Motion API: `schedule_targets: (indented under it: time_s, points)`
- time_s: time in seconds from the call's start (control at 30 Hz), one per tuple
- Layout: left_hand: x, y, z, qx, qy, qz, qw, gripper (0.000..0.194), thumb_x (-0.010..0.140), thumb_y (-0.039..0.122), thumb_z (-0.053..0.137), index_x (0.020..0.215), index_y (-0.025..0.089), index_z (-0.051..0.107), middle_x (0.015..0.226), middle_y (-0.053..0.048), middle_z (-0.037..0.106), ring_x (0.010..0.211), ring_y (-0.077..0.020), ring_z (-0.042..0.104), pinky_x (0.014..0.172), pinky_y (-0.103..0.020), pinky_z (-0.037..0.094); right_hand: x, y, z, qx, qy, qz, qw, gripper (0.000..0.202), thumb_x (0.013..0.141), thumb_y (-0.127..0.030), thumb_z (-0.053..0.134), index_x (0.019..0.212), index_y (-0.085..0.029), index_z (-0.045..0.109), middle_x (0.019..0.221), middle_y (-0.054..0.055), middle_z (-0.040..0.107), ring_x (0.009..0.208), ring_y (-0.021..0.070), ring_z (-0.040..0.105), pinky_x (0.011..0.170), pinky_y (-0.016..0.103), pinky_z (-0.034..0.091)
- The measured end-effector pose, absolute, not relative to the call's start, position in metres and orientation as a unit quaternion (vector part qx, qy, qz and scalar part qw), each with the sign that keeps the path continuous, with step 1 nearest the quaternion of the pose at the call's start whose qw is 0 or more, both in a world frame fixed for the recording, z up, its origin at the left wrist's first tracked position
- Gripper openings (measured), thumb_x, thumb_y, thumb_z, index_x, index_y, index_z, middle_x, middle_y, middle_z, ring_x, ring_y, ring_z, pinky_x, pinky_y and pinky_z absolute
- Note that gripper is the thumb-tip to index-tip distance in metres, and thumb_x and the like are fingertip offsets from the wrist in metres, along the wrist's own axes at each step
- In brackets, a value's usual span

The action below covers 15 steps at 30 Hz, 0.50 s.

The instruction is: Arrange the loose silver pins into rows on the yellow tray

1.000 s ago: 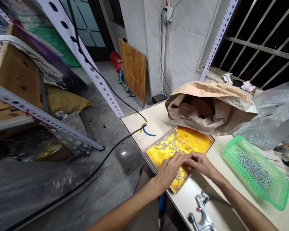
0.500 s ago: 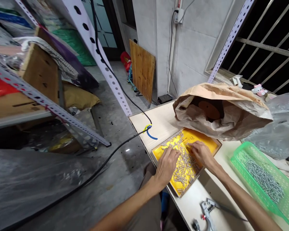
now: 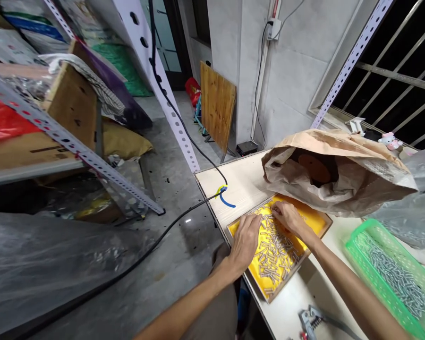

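Tray (image 3: 317, 223), 1: shallow, rectangular, thin brown rim, smooth yellow bed; set at an angle just beside the worktop (image 3: 241, 169) edge. Metal pins (image 3: 274, 248), many: slim, shiny, loosely scattered on the yellow bed. Left hand (image 3: 247, 238), 1: over the tray's left side, fingers bent and close together; whether they pinch a pin cannot be told. Right hand (image 3: 289, 218), 1: above the far pins, fingertips drawn together; any grip hidden. Paper bag (image 3: 354, 186), 1: brown, creased, mouth gaping, at the tray's far edge. Basket (image 3: 371, 277), 1: green perforated plastic, holding screws (image 3: 398, 278); a worktop strip separates it from the tray.
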State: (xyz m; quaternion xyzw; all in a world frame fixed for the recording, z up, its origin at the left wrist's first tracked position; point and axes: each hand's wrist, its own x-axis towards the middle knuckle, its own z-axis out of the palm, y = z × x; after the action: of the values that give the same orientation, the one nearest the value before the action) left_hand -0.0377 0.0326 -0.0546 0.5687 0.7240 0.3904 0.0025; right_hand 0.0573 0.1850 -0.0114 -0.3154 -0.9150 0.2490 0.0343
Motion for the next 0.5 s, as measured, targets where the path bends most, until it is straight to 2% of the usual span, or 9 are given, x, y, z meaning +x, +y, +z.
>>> schedule_targets:
  time_s: [0.1,0.2,0.27,0.33,0.43,0.5]
  points:
    - [-0.036,0.033,-0.052,0.568,0.716,0.406,0.019,0.029,0.094,0.014,0.035,0.113,0.015,0.056,0.099,-0.010,0.060,0.092,-0.0208,0.054,0.082,-0.040,0.050,0.065,0.185,-0.007,-0.303,-0.910,0.280,0.036,0.013,0.076,-0.008,0.053,0.080,-0.017,0.061,0.067,0.000,0.058,0.061,0.0135,0.051,0.058,0.023,0.036]
    - [-0.034,0.035,-0.047,0.553,0.702,0.442,0.078,0.030,0.093,0.015,0.036,0.115,0.016,0.057,0.100,-0.009,0.062,0.093,-0.0194,0.056,0.084,-0.038,0.049,0.073,0.180,-0.004,-0.284,-0.906,0.311,0.049,0.009,0.079,-0.013,0.052,0.078,-0.018,0.060,0.072,0.001,0.062,0.065,0.0133,0.054,0.062,0.024,0.039]
    - [-0.033,0.037,-0.044,0.541,0.686,0.465,0.140,0.030,0.093,0.016,0.037,0.113,0.016,0.058,0.102,-0.009,0.063,0.094,-0.0185,0.058,0.085,-0.036,0.049,0.081,0.173,-0.003,-0.267,-0.892,0.359,0.059,0.009,0.082,-0.021,0.053,0.080,-0.017,0.060,0.076,0.002,0.063,0.068,0.0137,0.056,0.064,0.025,0.042]
    - [-0.033,0.038,-0.043,0.539,0.668,0.473,0.200,0.028,0.092,0.017,0.040,0.110,0.017,0.061,0.101,-0.008,0.064,0.093,-0.0181,0.059,0.084,-0.034,0.050,0.089,0.164,-0.002,-0.252,-0.850,0.457,0.074,0.019,0.083,-0.036,0.055,0.081,-0.017,0.060,0.077,0.002,0.063,0.068,0.0139,0.056,0.064,0.026,0.044]
    - [-0.030,0.036,-0.041,0.553,0.644,0.468,0.246,0.025,0.091,0.020,0.044,0.107,0.018,0.063,0.099,-0.007,0.066,0.091,-0.0176,0.061,0.083,-0.031,0.050,0.102,0.150,-0.002,-0.258,-0.739,0.614,0.101,0.040,0.073,-0.056,0.063,0.082,-0.018,0.057,0.070,0.000,0.058,0.063,0.0125,0.052,0.060,0.026,0.044]
    - [-0.026,0.033,-0.038,0.574,0.634,0.458,0.240,0.022,0.091,0.021,0.044,0.105,0.018,0.062,0.098,-0.006,0.065,0.091,-0.0165,0.060,0.082,-0.028,0.049,0.108,0.143,-0.003,-0.271,-0.689,0.663,0.111,0.046,0.066,-0.059,0.069,0.083,-0.019,0.054,0.068,-0.003,0.054,0.061,0.0112,0.050,0.061,0.026,0.043]
